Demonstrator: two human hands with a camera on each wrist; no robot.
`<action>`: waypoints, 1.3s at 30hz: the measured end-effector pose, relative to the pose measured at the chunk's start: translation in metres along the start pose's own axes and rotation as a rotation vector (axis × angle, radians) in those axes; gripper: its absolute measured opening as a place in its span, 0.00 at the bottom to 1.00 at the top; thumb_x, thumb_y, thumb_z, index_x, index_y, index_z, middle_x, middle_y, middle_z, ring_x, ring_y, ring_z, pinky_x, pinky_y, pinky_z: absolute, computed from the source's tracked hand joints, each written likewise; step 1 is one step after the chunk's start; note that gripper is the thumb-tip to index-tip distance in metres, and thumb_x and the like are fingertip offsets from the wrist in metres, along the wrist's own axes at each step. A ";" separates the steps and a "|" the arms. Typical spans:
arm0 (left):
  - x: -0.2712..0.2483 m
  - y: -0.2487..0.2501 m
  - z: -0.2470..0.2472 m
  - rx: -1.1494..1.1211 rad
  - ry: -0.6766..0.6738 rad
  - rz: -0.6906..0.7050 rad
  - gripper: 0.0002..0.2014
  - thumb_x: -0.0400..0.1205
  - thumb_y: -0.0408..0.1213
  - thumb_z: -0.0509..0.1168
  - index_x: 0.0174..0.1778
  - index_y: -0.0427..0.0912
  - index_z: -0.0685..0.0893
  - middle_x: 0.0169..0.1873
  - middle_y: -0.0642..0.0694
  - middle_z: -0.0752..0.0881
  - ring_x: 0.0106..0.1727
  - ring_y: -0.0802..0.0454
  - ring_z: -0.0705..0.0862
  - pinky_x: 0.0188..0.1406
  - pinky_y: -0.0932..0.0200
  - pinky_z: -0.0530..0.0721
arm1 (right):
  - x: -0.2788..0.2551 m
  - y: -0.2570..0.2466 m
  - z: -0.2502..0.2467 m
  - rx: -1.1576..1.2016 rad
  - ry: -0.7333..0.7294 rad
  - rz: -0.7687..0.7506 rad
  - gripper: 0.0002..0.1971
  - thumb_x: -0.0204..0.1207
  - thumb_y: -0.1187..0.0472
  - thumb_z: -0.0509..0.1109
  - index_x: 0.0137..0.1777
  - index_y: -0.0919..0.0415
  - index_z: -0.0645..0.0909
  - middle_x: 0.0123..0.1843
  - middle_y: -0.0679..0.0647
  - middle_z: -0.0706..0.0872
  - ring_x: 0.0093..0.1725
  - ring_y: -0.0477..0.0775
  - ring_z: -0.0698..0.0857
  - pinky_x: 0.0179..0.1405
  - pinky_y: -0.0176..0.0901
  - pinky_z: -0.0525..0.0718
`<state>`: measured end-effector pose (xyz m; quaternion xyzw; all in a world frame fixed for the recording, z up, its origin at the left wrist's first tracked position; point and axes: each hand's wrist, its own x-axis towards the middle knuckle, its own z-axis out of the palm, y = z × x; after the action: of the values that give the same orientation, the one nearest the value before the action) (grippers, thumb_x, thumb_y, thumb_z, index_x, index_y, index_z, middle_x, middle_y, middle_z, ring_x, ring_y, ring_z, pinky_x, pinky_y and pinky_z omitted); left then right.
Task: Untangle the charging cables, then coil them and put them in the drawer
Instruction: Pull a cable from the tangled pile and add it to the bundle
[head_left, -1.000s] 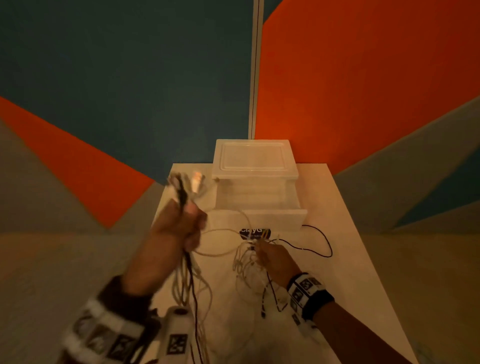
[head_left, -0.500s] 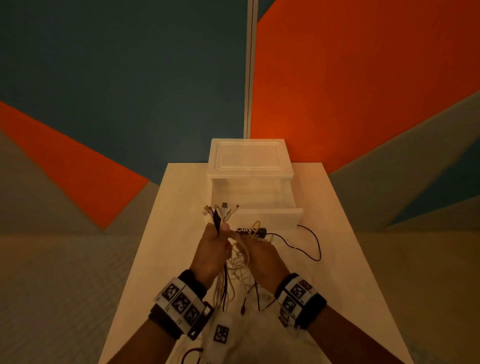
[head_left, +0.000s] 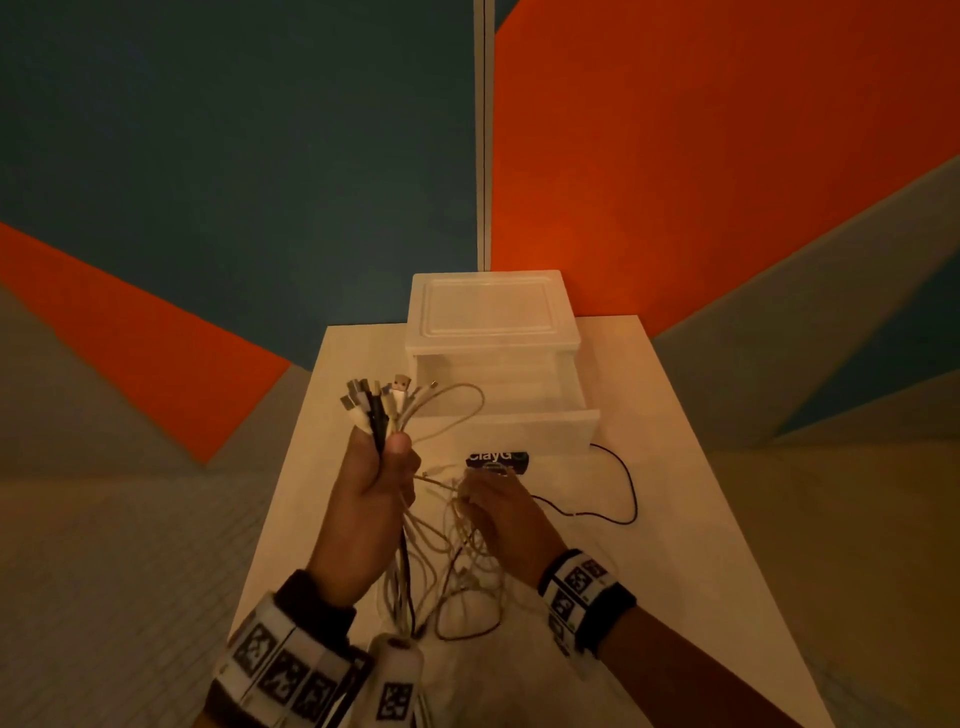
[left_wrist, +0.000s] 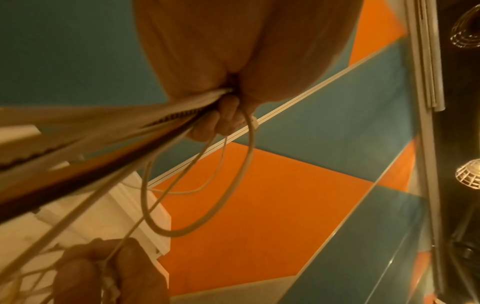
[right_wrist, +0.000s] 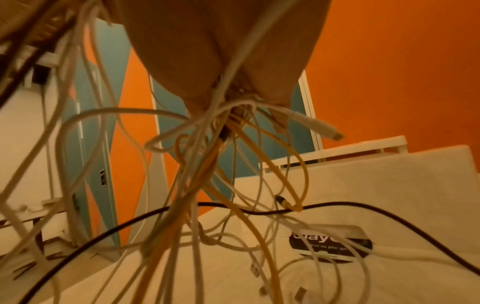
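cables (head_left: 447, 551): mostly white and cream, a few yellow, one black strand trailing across the counter
plug ends (head_left: 382, 402): white, grey and black, one with a silver metal tip
drawer unit (head_left: 493, 332): translucent white plastic
counter (head_left: 675, 519): pale cream, plain
label (head_left: 496, 460): black with white lettering
wall (head_left: 701, 156): flat panels of dark teal, orange and grey-beige meeting in diagonal edges
wristbands (head_left: 576, 587): black, carrying white squares with black block patterns

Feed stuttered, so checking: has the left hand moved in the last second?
Yes. The left hand, gripping the cable ends, has come down and nearer, away from the drawer unit.
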<state>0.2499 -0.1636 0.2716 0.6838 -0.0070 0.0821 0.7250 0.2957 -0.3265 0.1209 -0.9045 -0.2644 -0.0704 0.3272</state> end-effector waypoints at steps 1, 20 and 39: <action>-0.002 0.003 -0.001 -0.002 0.004 0.015 0.07 0.87 0.38 0.54 0.46 0.38 0.69 0.32 0.46 0.67 0.30 0.57 0.65 0.27 0.62 0.68 | 0.001 0.001 0.000 0.056 0.022 0.004 0.07 0.84 0.59 0.63 0.56 0.55 0.82 0.61 0.48 0.83 0.65 0.48 0.78 0.71 0.55 0.75; 0.015 -0.017 -0.039 -0.093 0.109 -0.110 0.08 0.84 0.42 0.58 0.43 0.42 0.71 0.27 0.53 0.72 0.27 0.60 0.68 0.25 0.66 0.70 | -0.005 0.016 -0.028 0.581 0.197 0.283 0.08 0.72 0.68 0.78 0.48 0.56 0.92 0.48 0.52 0.85 0.50 0.47 0.86 0.52 0.44 0.87; 0.020 -0.005 -0.055 -0.196 -0.051 -0.114 0.05 0.86 0.39 0.59 0.45 0.45 0.75 0.30 0.53 0.73 0.29 0.59 0.70 0.27 0.65 0.72 | -0.008 0.024 -0.065 0.390 0.215 0.401 0.32 0.62 0.82 0.65 0.62 0.52 0.81 0.64 0.49 0.82 0.65 0.41 0.80 0.68 0.37 0.78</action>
<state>0.2649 -0.1069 0.2659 0.6107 0.0053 0.0222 0.7915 0.3039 -0.3861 0.1553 -0.8461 -0.0529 -0.0479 0.5282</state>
